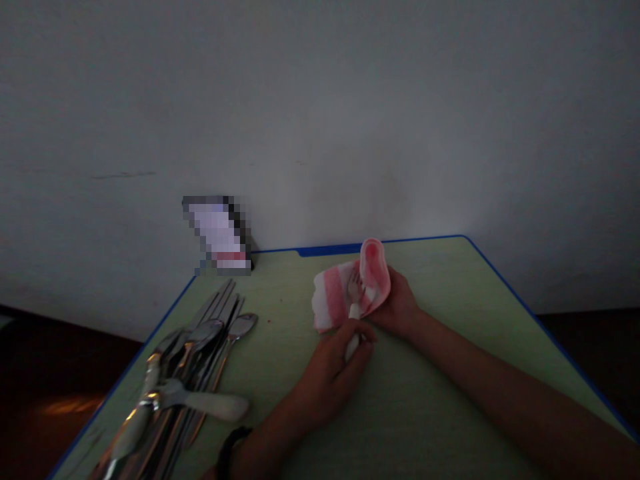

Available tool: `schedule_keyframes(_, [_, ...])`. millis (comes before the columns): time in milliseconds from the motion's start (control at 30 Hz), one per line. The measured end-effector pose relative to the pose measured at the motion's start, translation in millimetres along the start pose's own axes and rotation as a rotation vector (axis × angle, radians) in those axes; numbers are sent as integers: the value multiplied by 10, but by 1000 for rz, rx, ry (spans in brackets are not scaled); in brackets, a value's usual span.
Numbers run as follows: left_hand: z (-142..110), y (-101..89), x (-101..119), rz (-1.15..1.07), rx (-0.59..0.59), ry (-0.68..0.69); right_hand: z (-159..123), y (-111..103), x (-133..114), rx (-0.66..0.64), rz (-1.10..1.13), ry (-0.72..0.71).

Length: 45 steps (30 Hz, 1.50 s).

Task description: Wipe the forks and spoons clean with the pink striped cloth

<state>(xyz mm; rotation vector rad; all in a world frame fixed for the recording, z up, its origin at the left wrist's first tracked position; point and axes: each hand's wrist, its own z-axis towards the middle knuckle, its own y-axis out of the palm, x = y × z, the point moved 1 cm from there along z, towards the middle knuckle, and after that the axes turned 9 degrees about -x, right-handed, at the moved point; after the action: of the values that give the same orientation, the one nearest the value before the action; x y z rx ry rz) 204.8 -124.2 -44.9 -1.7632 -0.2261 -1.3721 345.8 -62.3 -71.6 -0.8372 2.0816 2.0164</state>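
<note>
My left hand is closed round the pale handle of a fork. The fork's tined head points away from me and lies against a pink and white striped cloth. My right hand grips the cloth from the right side, its fingers mostly hidden behind the fabric. One end of the cloth folds upward above the fork. Left of my hands lies a pile of cutlery, with a spoon at its right edge and a white-handled fork across the top.
A blurred-out phone leans against the grey wall at the table's back left corner. The light green table has a blue edge. Several knives, forks and spoons overlap along its left side.
</note>
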Motion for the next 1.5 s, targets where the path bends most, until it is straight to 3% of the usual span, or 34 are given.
schedule_keyframes(100, [3,13,-1,28,-62,14,-41,24,20,0,-85,33])
schedule_keyframes(267, [3,38,-48,33,-48,49,-75,36,79,-61,-435,54])
schedule_keyframes(400, [8,39,-58,50,-72,50,-80,15,100,-110,-494,12])
schedule_keyframes(600, [9,41,-60,48,-73,57,-79,22,110,-84,-522,-6])
schedule_keyframes(733, [9,34,-61,-2,-43,48,-69,55,75,-3,-406,3])
schedule_keyframes(900, [6,36,-107,-92,24,-44,-28,68,26,-36,-79,53])
schedule_keyframes(1133, [-4,37,-92,-89,0,-69,45,-8,5,73,-31,19])
schedule_keyframes(1500, [-6,45,-113,-152,64,-38,-71,84,-35,-136,-56,82])
